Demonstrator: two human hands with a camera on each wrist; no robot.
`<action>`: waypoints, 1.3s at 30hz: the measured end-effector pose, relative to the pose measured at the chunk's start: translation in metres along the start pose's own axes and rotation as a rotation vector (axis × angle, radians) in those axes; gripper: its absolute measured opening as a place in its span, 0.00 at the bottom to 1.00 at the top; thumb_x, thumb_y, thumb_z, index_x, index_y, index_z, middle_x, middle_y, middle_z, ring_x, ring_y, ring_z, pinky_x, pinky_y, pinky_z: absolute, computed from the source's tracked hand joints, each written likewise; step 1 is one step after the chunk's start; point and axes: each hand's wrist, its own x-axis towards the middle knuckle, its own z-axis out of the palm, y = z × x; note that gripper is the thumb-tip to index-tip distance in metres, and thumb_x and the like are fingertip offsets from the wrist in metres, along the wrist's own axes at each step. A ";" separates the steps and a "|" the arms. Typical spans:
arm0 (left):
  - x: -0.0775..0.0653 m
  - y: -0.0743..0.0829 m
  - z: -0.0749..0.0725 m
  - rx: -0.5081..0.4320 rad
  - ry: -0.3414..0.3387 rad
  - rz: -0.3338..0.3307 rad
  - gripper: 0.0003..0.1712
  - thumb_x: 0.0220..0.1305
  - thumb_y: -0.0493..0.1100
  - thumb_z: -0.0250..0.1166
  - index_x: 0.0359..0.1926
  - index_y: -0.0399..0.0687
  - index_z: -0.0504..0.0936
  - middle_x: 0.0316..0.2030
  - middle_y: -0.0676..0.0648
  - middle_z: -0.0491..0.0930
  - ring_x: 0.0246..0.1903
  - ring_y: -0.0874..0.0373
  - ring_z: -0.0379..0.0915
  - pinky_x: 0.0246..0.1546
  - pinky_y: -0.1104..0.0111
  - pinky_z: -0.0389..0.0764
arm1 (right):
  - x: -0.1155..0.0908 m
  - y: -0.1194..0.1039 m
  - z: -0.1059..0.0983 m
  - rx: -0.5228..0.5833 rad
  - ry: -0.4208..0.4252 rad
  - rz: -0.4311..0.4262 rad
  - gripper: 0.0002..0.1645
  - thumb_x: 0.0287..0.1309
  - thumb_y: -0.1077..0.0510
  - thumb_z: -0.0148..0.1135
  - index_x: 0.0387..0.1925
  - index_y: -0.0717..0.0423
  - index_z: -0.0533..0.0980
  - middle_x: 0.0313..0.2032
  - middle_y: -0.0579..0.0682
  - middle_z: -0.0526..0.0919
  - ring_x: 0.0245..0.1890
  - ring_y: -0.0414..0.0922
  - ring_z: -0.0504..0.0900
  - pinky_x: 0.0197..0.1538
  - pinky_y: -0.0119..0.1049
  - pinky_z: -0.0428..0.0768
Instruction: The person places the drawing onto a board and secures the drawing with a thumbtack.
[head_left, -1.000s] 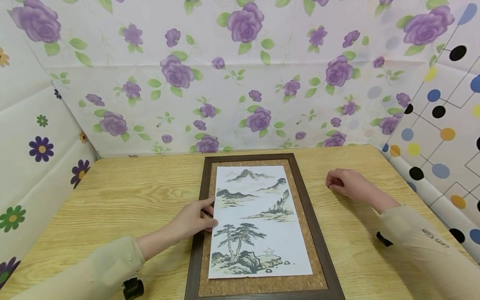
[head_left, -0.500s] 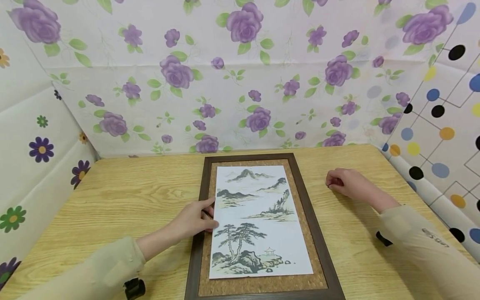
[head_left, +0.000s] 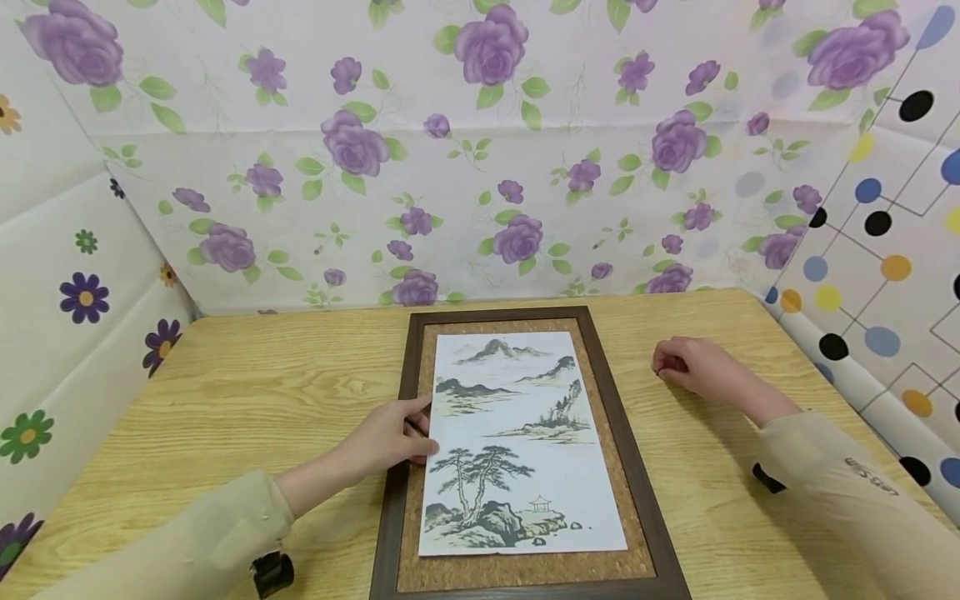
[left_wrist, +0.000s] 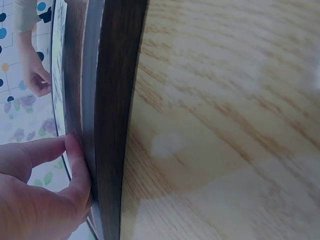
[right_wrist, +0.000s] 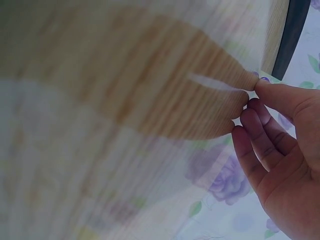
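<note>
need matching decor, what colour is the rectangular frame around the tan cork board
Dark brown frame, clearest in the head view.

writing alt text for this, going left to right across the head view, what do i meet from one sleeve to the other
Left sleeve, left hand, landscape print, dark frame's right side, right hand, right sleeve.

Head: looking forward and down from above, widest, taking in table [head_left: 285, 400], dark frame [head_left: 626, 442], left hand [head_left: 382, 435] and right hand [head_left: 701, 368]. Left wrist: turned sideways, low along dark frame, close to left hand, sharing right hand with head. Right wrist: also sideways, near table, close to right hand.
</note>
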 end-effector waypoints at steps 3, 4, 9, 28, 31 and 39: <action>0.000 0.001 0.000 0.006 -0.001 0.003 0.45 0.60 0.33 0.67 0.74 0.30 0.55 0.38 0.42 0.77 0.28 0.59 0.81 0.31 0.68 0.84 | 0.000 0.000 0.000 0.001 0.001 -0.002 0.06 0.59 0.64 0.67 0.32 0.50 0.78 0.26 0.42 0.76 0.24 0.36 0.66 0.28 0.30 0.65; 0.000 0.002 0.000 0.007 -0.001 0.002 0.45 0.60 0.33 0.67 0.74 0.30 0.55 0.39 0.42 0.77 0.28 0.59 0.81 0.31 0.68 0.84 | 0.000 0.000 0.000 0.002 0.000 0.002 0.06 0.59 0.64 0.67 0.32 0.50 0.78 0.26 0.42 0.76 0.24 0.36 0.66 0.28 0.29 0.65; -0.001 0.006 -0.001 0.017 -0.013 0.007 0.47 0.59 0.33 0.68 0.75 0.32 0.53 0.39 0.41 0.77 0.29 0.59 0.82 0.32 0.66 0.84 | 0.000 0.001 0.000 -0.001 0.002 0.009 0.08 0.59 0.65 0.67 0.31 0.49 0.78 0.26 0.42 0.76 0.24 0.35 0.66 0.28 0.29 0.66; 0.002 0.004 -0.002 0.004 -0.038 -0.003 0.47 0.60 0.32 0.67 0.75 0.32 0.53 0.38 0.42 0.75 0.29 0.60 0.81 0.32 0.66 0.84 | 0.001 0.001 -0.003 0.000 -0.025 0.016 0.06 0.60 0.64 0.66 0.32 0.50 0.78 0.27 0.43 0.76 0.25 0.36 0.66 0.29 0.30 0.66; 0.002 0.004 -0.003 0.005 -0.043 -0.003 0.47 0.60 0.32 0.67 0.75 0.32 0.52 0.39 0.42 0.75 0.29 0.60 0.80 0.32 0.66 0.84 | 0.002 0.001 -0.003 -0.007 -0.030 0.006 0.05 0.61 0.63 0.66 0.33 0.51 0.78 0.27 0.43 0.76 0.25 0.36 0.66 0.29 0.30 0.66; 0.001 0.005 -0.002 0.014 -0.045 -0.018 0.47 0.60 0.32 0.67 0.75 0.32 0.52 0.39 0.42 0.75 0.29 0.60 0.80 0.32 0.67 0.84 | 0.002 0.001 -0.003 -0.031 -0.012 -0.051 0.06 0.59 0.65 0.67 0.32 0.51 0.78 0.27 0.41 0.77 0.25 0.35 0.68 0.29 0.29 0.68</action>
